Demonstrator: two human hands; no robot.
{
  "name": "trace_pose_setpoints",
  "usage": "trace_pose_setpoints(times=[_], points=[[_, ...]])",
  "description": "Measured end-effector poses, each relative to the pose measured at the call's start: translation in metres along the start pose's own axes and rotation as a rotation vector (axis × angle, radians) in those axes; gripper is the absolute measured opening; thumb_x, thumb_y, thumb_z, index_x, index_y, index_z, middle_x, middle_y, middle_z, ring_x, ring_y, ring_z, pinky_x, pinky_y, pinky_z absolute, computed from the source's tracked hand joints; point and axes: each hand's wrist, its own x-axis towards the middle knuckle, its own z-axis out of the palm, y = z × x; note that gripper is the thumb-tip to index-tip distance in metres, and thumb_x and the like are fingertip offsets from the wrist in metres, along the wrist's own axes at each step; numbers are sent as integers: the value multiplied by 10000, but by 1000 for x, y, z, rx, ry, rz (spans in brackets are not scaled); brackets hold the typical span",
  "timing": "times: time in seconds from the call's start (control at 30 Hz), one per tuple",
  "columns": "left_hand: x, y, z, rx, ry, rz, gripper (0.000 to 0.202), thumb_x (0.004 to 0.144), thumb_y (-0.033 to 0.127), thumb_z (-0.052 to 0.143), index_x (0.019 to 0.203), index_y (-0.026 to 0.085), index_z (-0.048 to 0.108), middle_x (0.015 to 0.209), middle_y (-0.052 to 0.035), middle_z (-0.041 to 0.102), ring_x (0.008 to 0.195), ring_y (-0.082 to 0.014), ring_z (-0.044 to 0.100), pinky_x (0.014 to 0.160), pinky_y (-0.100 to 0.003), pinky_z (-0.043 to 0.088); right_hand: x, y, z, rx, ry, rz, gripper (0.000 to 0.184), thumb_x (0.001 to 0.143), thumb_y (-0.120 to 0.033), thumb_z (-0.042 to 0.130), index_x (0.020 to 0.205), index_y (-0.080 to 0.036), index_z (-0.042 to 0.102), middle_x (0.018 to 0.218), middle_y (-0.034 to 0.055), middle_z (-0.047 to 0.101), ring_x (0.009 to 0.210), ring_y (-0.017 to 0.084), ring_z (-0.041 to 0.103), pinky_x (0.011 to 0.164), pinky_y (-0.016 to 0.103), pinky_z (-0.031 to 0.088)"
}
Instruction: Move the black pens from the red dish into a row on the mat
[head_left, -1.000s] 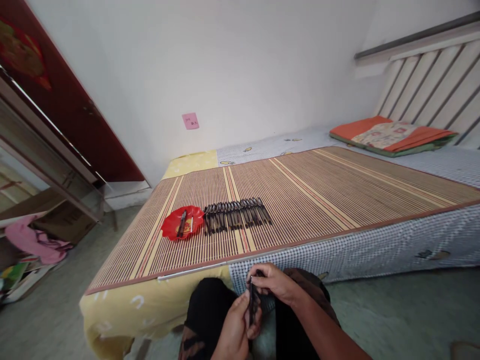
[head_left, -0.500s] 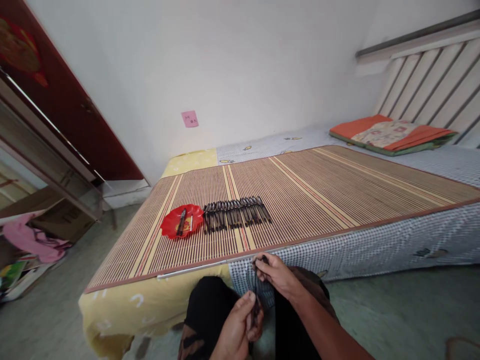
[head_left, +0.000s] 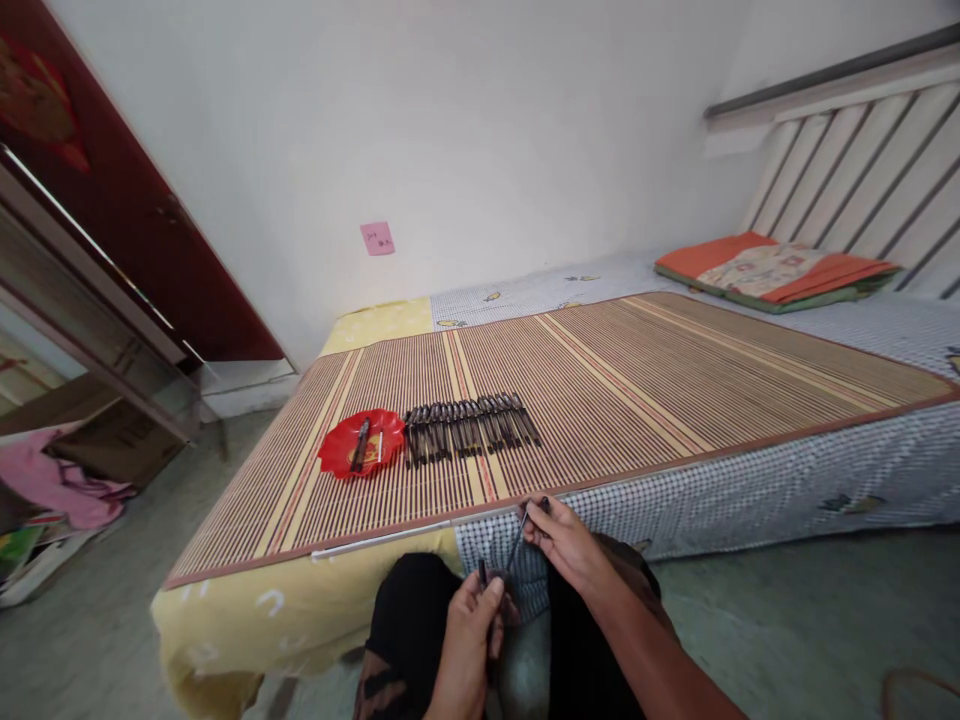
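Note:
My left hand is closed around a dark pen, whose black end sticks up above the thumb. Slightly higher and to the right, my right hand pinches a thin dark rod, like a pen refill, which slants down toward my left hand. A small black piece shows at the right fingertips. Whether the rod touches the pen I cannot tell. Beyond my hands, a row of several black pens lies side by side on the striped mat.
Left of the row, a red scalloped plate holds a dark pen and a thin white stick. A folded orange quilt lies at the bed's far right. My knees are against the bed's front edge.
My hands have moved a little apart sideways, the left one to the left. The thin rod, nearly upright before, now slants up to the right, and the pen's black end shows above my left hand.

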Motion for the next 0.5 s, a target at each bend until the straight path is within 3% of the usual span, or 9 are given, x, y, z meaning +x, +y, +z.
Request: trace_pose_setpoints(times=[0.13,0.3,0.5], points=[[-1,6,2,8,-22,-5,531,669,623,778,762,156,545,523,67,520,386,-10,286,369,-155,160,-4,3,9,-38,-109,47,366,647,-433,879,794,-167,674,746,7,652,585,86,546,514,207,396],[-3,2,-5,-94,-70,-71,491,722,592,756,800,152,551,529,82,477,411,-14,258,385,-157,157,-6,-2,10,-80,-208,73,352,702,-441,840,841,-158,682,845,53,701,585,82,544,492,202,368],[-4,0,-4,-95,-111,-82,434,759,542,753,829,152,577,557,75,480,437,-25,303,406,-159,189,-6,-2,11,-86,-207,96,370,718,-461,820,829,-169,622,814,43,699,558,84,553,504,207,403]])
